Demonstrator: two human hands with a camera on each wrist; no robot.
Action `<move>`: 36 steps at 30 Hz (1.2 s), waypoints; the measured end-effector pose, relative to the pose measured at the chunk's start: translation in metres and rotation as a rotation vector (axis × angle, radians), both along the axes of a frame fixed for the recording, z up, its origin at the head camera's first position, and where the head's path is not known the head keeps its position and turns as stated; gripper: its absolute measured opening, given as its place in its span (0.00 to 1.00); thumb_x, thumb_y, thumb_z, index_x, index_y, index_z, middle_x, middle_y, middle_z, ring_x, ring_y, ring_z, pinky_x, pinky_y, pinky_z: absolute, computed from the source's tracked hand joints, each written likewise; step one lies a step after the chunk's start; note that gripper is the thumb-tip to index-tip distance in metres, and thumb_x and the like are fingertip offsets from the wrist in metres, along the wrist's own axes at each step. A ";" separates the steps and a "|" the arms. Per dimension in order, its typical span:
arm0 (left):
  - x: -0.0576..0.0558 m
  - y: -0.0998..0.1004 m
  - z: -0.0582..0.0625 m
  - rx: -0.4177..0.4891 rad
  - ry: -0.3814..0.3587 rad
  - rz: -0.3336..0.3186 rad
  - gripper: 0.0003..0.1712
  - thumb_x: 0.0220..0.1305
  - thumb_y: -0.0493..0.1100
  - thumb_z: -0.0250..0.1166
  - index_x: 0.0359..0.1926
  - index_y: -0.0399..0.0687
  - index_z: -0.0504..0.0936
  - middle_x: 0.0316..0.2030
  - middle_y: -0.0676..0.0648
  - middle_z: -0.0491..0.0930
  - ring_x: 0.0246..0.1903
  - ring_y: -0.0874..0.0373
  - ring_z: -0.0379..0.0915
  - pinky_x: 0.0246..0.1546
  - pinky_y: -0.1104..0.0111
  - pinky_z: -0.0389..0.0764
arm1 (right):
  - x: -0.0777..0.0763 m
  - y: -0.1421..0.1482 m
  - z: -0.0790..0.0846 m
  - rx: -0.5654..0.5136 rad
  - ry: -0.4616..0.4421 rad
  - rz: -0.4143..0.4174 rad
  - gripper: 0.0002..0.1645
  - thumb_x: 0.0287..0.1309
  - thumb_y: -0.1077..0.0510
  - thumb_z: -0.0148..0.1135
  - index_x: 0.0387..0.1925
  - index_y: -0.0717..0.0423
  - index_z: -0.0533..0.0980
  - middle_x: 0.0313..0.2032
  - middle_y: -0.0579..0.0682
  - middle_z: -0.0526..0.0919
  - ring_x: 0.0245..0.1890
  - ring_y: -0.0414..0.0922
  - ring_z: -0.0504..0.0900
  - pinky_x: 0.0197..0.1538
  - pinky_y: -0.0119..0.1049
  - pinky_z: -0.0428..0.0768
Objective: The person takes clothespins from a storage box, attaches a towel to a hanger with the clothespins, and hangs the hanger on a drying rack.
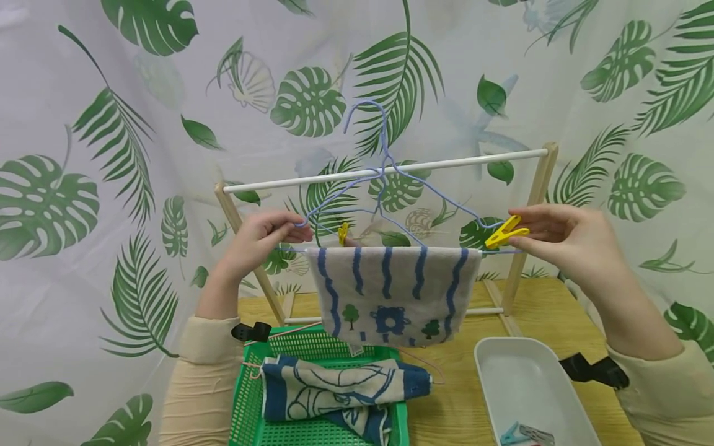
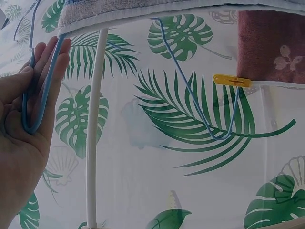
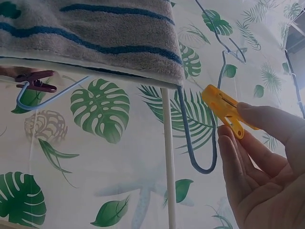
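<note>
A blue wire hanger [image 1: 383, 133] stands upright in front of the rack, with a small grey-white towel [image 1: 368, 279] with blue wavy stripes draped over its lower bar. My left hand [image 1: 266, 234] holds the hanger's left end, thumb and fingers on either side of the wire [image 2: 51, 76]. Between thumb and fingers of my right hand [image 1: 574, 238] is a yellow clothespin [image 1: 502, 234], pinched at its handles. Its nose is close to the hanger's right end, beyond the towel's edge; the right wrist view shows the clothespin [image 3: 221, 105] beside the bent wire.
Behind is a wooden rack with a white rail [image 1: 474, 160]. Another hanger carries a dark red towel [image 2: 271, 47], with a yellow clip [image 2: 232, 80] and a dark red clip [image 3: 35, 81]. Below are a green basket [image 1: 238, 396] with a blue-and-white towel [image 1: 340, 381] and a white tray [image 1: 530, 378] containing clothespins [image 1: 527, 435].
</note>
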State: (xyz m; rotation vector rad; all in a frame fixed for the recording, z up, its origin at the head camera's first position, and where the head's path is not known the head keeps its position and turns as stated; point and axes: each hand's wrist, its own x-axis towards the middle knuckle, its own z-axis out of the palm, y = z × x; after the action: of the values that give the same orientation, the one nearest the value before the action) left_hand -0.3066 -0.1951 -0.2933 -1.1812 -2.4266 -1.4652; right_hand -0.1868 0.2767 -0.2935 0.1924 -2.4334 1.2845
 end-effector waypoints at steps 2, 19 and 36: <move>0.000 0.001 -0.002 -0.003 -0.010 0.002 0.15 0.80 0.25 0.51 0.56 0.20 0.81 0.48 0.23 0.86 0.44 0.74 0.86 0.51 0.70 0.91 | 0.000 -0.001 -0.001 0.015 -0.004 -0.010 0.24 0.61 0.64 0.78 0.59 0.59 0.84 0.38 0.16 0.84 0.34 0.24 0.87 0.38 0.17 0.85; 0.003 0.005 -0.009 -0.012 -0.038 0.003 0.15 0.81 0.27 0.51 0.57 0.21 0.81 0.49 0.24 0.86 0.45 0.73 0.87 0.52 0.70 0.90 | 0.001 -0.009 -0.006 0.161 0.092 -0.012 0.15 0.52 0.69 0.82 0.42 0.65 0.88 0.32 0.47 0.93 0.28 0.21 0.83 0.32 0.17 0.83; 0.003 0.009 -0.012 -0.020 -0.027 0.022 0.15 0.81 0.26 0.51 0.56 0.21 0.82 0.48 0.26 0.87 0.44 0.71 0.87 0.52 0.65 0.91 | 0.003 -0.014 -0.002 0.318 0.237 -0.021 0.10 0.49 0.71 0.82 0.36 0.63 0.90 0.33 0.61 0.93 0.28 0.12 0.75 0.29 0.12 0.77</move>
State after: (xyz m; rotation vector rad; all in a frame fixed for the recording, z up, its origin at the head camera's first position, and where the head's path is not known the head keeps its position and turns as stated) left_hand -0.3032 -0.1860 -0.3053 -1.1427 -2.4693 -1.4635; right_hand -0.1838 0.2626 -0.2958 0.3801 -2.4087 0.8076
